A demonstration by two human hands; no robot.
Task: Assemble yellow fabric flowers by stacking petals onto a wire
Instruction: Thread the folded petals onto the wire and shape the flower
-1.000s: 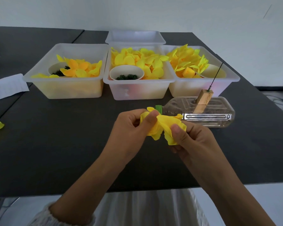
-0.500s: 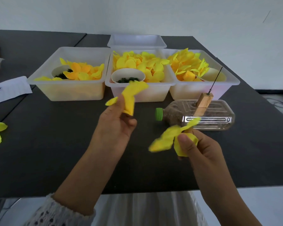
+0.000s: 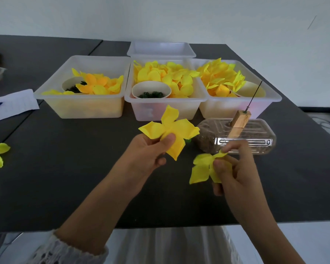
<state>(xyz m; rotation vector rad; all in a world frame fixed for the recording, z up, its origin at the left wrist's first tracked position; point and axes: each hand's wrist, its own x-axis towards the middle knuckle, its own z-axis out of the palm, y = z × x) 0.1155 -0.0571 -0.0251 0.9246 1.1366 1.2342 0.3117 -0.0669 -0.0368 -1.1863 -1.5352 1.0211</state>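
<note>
Left hand pinched four-lobed yellow petal piece above bench; right hand pinched second petal piece. Wire stood in wooden block on lying plastic bottle. Three tubs held yellow petals: left tub, middle tub, right tub; middle one carried white bowl of dark green pieces. Fourth tub sat behind.

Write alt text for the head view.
Left hand and right hand each pinch a yellow four-petal fabric piece above a black table, before three clear plastic bins of yellow petals.
</note>
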